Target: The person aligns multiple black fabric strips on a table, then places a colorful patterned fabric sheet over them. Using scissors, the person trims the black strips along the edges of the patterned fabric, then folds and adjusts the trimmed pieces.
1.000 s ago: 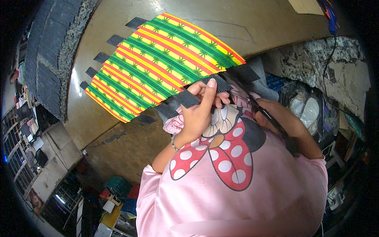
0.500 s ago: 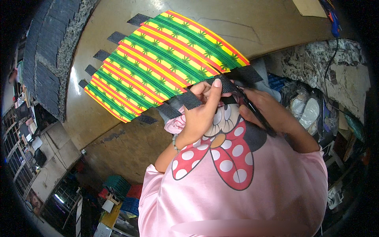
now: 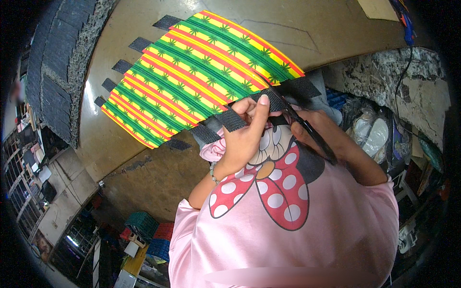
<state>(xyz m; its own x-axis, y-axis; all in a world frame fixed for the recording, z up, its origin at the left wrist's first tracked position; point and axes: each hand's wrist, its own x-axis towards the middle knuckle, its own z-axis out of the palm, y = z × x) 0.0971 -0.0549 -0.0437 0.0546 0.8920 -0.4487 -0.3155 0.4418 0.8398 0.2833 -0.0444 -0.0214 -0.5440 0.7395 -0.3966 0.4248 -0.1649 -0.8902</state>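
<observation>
Currently: your left hand (image 3: 250, 127) pinching black woven strap (image 3: 272, 102); right hand (image 3: 324, 132) gripping black scissors (image 3: 314, 135) (slipping could nick red-yellow-green striped fabric (image 3: 192, 72)).

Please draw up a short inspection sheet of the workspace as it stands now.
Surface: brown table, glossy, pencil-like lines on its top.
Job's things: striped pieces in red, yellow and green, overlapping in a row; black tabs jut from both ends.
Hands: left hand grips a black tab between thumb and fingers; right hand holds black scissors, blades next to that tab; contact unclear.
Clutter: cardboard piece at the table's far right; plastic-wrapped items at right; green crate at lower left.
Cables: dark cord hanging at right.
Surroundings: wall with a patchy, worn surface.
</observation>
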